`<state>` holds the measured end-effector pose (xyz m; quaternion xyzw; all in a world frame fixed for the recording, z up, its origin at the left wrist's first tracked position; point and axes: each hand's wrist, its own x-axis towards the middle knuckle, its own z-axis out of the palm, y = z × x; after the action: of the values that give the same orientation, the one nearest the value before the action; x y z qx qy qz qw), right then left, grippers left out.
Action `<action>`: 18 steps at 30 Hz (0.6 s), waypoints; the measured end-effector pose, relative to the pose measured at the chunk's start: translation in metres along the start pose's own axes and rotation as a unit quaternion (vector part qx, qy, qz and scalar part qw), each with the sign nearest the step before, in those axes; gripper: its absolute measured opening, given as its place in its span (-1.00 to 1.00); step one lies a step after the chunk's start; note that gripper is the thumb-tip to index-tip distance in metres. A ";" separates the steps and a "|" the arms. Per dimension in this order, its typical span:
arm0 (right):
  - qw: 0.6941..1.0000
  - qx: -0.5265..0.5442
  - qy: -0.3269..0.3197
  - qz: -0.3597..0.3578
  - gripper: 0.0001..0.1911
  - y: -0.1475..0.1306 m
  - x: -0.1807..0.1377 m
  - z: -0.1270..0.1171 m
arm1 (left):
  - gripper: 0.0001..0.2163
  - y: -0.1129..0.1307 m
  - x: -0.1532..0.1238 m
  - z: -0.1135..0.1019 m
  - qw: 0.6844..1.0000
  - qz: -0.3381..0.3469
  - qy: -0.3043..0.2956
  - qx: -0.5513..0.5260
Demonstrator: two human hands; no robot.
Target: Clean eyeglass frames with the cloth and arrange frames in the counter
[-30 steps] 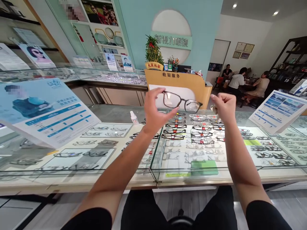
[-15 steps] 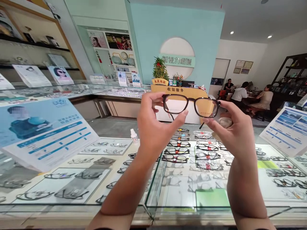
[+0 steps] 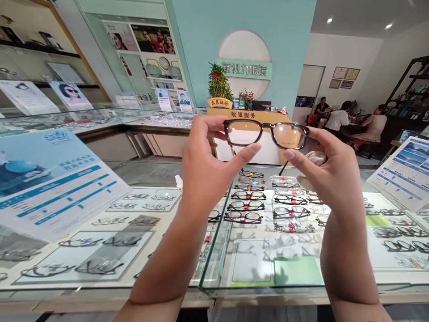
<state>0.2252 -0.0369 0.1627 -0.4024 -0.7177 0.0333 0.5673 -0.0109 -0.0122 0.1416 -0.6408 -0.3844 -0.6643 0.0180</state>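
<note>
I hold a pair of dark-framed glasses (image 3: 266,133) up in front of me, level, above a glass display counter (image 3: 234,286). My left hand (image 3: 208,163) pinches the left rim between thumb and fingers. My right hand (image 3: 321,167) pinches the right rim and also keeps a pale cloth (image 3: 317,157) tucked in its palm. The temples hang down behind the lenses. Rows of spectacle frames (image 3: 248,205) lie under the glass below my hands.
A tilted blue leaflet stand (image 3: 53,179) rests on the counter at left, another stand (image 3: 402,172) at right. A small white bottle (image 3: 178,180) sits behind my left wrist. A wooden cashier desk (image 3: 248,117) with plants stands beyond. People sit at a table (image 3: 348,120) far right.
A second ago only my left hand held the glasses, tilted; my right hand then took the other rim. Since then both hands hold them level, slightly higher and closer.
</note>
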 end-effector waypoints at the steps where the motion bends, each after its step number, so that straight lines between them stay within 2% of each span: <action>1: 1.000 0.002 -0.002 0.007 -0.47 0.002 0.002 -0.001 | -0.41 -0.003 0.002 0.001 1.000 0.002 -0.011 -0.007; 5: 1.000 0.004 -0.001 0.020 -0.46 0.006 0.005 -0.005 | -0.44 -0.015 0.008 0.005 0.998 -0.003 -0.053 -0.044; 12: 1.000 -0.002 -0.005 -0.011 -0.49 0.009 0.007 -0.012 | -0.41 -0.023 0.015 0.002 0.991 -0.024 -0.084 -0.103; 18: 0.999 0.007 -0.030 -0.009 -0.47 0.011 0.011 -0.014 | -0.44 -0.031 0.020 0.000 0.984 -0.045 -0.107 -0.134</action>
<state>0.2423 -0.0287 0.1707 -0.3906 -0.7380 0.0454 0.5484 -0.0310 0.0189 0.1435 -0.6868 -0.3205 -0.6374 -0.1390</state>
